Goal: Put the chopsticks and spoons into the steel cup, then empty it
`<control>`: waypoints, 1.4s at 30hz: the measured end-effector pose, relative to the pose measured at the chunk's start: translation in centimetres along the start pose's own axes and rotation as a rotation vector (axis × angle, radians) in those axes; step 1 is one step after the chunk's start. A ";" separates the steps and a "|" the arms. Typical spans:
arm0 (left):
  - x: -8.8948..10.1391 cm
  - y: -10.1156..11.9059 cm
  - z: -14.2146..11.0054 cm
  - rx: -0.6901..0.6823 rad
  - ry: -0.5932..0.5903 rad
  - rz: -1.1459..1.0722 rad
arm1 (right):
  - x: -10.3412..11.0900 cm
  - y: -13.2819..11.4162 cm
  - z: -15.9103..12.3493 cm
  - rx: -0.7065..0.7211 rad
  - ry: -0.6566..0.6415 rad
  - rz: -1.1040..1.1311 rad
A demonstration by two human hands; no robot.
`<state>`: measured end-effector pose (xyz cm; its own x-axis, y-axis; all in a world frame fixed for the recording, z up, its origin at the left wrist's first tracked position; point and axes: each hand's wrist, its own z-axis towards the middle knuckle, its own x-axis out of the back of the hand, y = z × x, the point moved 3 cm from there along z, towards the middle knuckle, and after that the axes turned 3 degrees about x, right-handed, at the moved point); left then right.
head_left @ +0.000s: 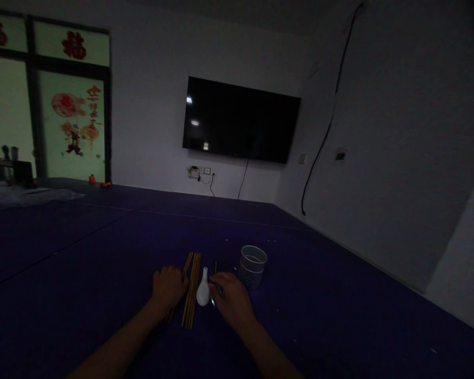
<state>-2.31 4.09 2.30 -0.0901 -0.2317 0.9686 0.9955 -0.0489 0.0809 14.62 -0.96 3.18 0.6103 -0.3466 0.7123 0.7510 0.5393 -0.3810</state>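
Observation:
My left hand [169, 288] is closed over some wooden chopsticks [188, 262], whose ends stick out above and below it. Just right of that hand, several more chopsticks [191, 295] lie side by side on the purple surface. A white soup spoon [203, 293] lies between my hands, bowl toward me. My right hand [232, 299] pinches a shiny metal spoon [213, 301], partly covered by the fingers. Beyond the right hand are thin dark utensils [223, 264], too dim to name. A grey cylindrical utensil holder [253, 268] stands upright close to the right hand.
The wide purple surface [114, 252] reaches to the walls. Clear plastic sheeting [27, 196] and small orange objects [92, 179] lie at the far left. A television [240, 120] hangs on the back wall, and a black cable [318, 158] runs down the right wall.

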 end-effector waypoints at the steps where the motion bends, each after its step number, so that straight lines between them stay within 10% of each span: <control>1: 0.0 0.0 0.0 -0.001 0.002 0.002 | 0.0 0.0 0.0 0.002 -0.002 -0.001; 33: 0.6 -0.3 0.2 -0.036 -0.039 0.028 | 0.2 -0.2 0.1 -0.008 -0.016 -0.003; 37: 1.9 -0.4 0.4 -0.065 0.106 -0.040 | 0.3 -0.1 0.1 -0.016 0.011 0.014; 42: 4.4 0.7 -1.0 -0.365 0.609 -0.146 | 1.2 -0.8 0.0 -0.025 0.149 0.097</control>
<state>-2.05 2.08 6.36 -0.3273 -0.6929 0.6425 0.9088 -0.4171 0.0131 14.78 -1.81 4.34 0.7095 -0.4044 0.5771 0.6915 0.5574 -0.4596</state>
